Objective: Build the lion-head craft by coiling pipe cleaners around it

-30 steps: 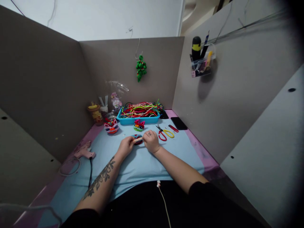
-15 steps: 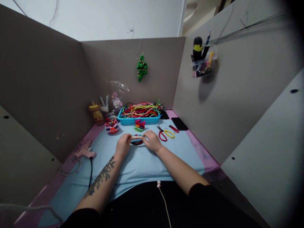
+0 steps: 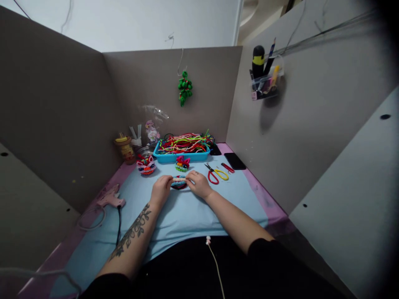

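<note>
My left hand (image 3: 161,190) and my right hand (image 3: 199,185) both pinch a small pipe-cleaner craft piece (image 3: 179,182), blue, red and white, low over the light blue mat (image 3: 183,216). The left fingers grip its left end, the right fingers its right end. Just beyond it lies a small pink and green pipe-cleaner figure (image 3: 182,164). Another finished figure in pink and white (image 3: 146,165) sits further left.
A blue tray of coloured pipe cleaners (image 3: 182,148) stands at the back. Red and yellow scissors (image 3: 216,174) and a black phone (image 3: 235,160) lie to the right, a pink glue gun (image 3: 109,200) with its cord to the left. Grey partition walls (image 3: 56,120) enclose the desk.
My hands have spread slightly apart along the craft piece and lowered it a little toward the mat. Nothing else on the desk has moved.
</note>
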`<state>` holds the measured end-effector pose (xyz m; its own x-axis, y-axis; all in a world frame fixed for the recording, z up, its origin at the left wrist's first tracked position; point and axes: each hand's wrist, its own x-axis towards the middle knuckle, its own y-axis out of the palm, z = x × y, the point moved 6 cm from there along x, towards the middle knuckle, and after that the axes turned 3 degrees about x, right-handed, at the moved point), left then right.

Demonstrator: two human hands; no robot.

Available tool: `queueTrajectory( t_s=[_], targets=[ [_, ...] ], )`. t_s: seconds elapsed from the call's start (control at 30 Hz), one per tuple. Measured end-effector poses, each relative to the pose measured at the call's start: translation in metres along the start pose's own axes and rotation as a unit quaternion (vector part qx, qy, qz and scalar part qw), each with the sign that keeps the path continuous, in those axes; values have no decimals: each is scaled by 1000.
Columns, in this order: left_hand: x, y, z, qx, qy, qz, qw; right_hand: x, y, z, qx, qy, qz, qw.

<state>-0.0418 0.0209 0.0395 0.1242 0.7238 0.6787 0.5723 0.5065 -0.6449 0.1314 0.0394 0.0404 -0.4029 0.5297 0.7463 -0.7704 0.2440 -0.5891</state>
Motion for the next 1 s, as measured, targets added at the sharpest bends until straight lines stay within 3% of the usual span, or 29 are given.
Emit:
queueTrajectory(
  t_s=[0.27,0.53,0.7,0.87,1.0],
  targets=[
    [2,5,3,10,13,33,999,0,2,3,-20,-19,25,999],
    [1,-4,-7,-26,18,-16,999,-3,1,-3,-35,30,1,999],
    [1,-5,-13,-43,52,-32,997,-2,3,1,-29,16,14,999],
    [2,-3,-12,-60,55,-8,997,-1,6,3,-48,3,35,998],
    [3,-1,-10,-104,18,19,994,0,5,5,-55,-6,39,998]
  ],
)
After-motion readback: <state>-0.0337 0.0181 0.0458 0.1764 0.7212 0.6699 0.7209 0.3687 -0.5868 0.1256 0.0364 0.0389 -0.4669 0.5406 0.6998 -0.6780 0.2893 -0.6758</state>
